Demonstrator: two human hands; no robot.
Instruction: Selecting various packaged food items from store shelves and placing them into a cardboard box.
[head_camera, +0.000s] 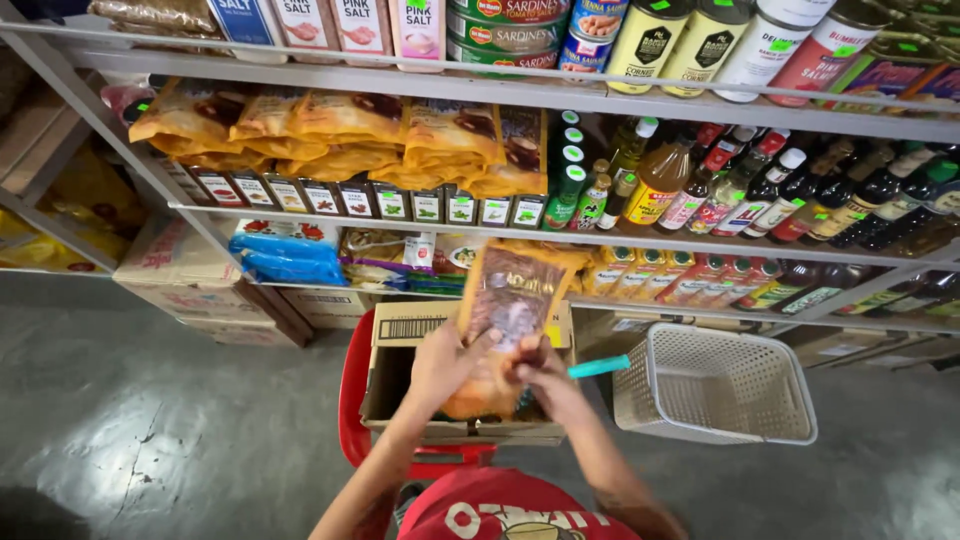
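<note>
The left hand (440, 362) and right hand (545, 380) lift an orange pouch (505, 310) upright above an open cardboard box (400, 330), which rests on a red stool (352, 400). The left fingers (478, 342) are curled shut on the pouch's left edge. The right hand closes on its lower right side and also seems to pinch a teal marker (600, 367), though blur hides that grip. A white plastic basket (715, 385) stands just right of the box, on the floor below the shelves (560, 236).
</note>
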